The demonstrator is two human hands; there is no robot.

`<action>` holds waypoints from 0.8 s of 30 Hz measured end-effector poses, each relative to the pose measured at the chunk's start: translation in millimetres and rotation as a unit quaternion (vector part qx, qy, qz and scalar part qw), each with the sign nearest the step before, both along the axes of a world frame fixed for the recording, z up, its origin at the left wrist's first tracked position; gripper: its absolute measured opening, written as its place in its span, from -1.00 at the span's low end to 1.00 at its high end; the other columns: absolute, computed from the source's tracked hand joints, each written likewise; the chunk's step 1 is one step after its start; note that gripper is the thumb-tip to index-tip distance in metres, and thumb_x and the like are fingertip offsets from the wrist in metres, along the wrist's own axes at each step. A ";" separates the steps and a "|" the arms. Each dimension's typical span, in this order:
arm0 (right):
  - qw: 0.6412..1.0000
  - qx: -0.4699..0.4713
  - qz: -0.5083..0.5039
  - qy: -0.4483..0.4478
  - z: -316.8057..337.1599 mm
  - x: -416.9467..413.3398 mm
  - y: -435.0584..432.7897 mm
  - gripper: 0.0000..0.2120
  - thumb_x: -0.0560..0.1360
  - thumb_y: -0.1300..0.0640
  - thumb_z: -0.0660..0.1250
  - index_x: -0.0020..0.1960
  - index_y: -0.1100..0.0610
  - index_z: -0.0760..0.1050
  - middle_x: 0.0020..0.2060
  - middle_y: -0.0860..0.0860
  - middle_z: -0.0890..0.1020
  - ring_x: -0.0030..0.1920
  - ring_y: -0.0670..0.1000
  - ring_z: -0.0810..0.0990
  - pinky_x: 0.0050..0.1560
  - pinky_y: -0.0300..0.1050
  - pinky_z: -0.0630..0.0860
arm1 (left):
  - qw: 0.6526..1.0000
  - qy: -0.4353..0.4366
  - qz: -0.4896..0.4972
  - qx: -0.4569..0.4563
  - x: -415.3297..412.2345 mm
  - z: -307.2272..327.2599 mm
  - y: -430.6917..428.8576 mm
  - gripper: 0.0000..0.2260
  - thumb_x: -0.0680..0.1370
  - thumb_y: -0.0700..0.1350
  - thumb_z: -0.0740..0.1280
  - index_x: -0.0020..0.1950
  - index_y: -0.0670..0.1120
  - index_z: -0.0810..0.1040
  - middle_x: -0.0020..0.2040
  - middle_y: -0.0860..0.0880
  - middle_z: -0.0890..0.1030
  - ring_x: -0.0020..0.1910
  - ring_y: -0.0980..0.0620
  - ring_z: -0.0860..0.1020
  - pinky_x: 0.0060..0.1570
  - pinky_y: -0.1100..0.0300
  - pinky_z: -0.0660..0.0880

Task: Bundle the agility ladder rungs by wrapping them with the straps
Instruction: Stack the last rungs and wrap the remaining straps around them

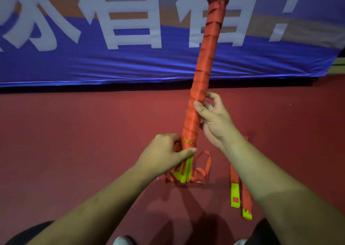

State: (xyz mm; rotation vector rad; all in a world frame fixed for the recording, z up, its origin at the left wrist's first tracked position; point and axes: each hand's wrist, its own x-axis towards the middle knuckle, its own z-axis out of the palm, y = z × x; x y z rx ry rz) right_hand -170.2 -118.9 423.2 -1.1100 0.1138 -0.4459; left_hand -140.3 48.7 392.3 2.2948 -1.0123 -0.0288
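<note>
A long bundle of ladder rungs (205, 58), wound almost end to end in orange strap, stands tilted on the red floor, its top leaning right and away. Yellow-green rung ends (183, 172) stick out at its foot. My left hand (166, 155) grips the bundle's lower end, thumb across the front. My right hand (214, 119) holds the bundle a little higher, thumb pressed on the wrap and fingers curled behind it. Loose orange strap (202, 170) loops on the floor beside the foot.
A second orange strap with two yellow-green rung pieces (236, 195) lies on the floor under my right forearm. A blue banner with large white characters (93, 61) hangs behind. My shoe tips (121, 241) show at the bottom edge.
</note>
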 end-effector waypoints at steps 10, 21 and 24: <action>0.991 0.097 0.087 0.006 12.1 -2.8 -9.7 -0.71 0.44 0.10 0.36 0.15 0.07 0.47 -0.16 0.01 0.62 -0.24 -0.02 0.57 -0.24 -0.14 0.55 | 0.907 0.356 -0.173 -0.145 12.7 11.8 6.6 -0.68 0.47 -0.02 0.46 0.09 -0.21 0.58 -0.10 -0.07 0.58 -0.08 0.03 0.51 -0.01 0.08 0.46; 0.998 -0.019 0.050 0.032 -2.2 -2.4 -13.4 -0.78 0.47 0.34 0.33 0.07 0.13 0.49 -0.12 0.01 0.63 -0.18 -0.06 0.62 -0.17 -0.11 0.59 | 0.977 0.158 -0.112 0.088 28.6 9.4 12.2 -0.83 0.56 0.01 0.38 0.03 -0.06 0.64 -0.12 -0.02 0.70 -0.15 0.00 0.66 -0.06 0.06 0.57; 0.997 -0.073 -0.015 0.022 -5.5 2.5 -13.3 -0.77 0.46 0.36 0.39 0.03 0.11 0.50 -0.09 -0.01 0.63 -0.11 -0.04 0.60 -0.08 -0.03 0.56 | 0.995 0.045 -0.073 0.047 12.6 7.7 5.5 -0.90 0.51 0.04 0.42 -0.06 0.04 0.60 -0.23 0.10 0.62 -0.20 0.21 0.57 -0.25 0.35 0.35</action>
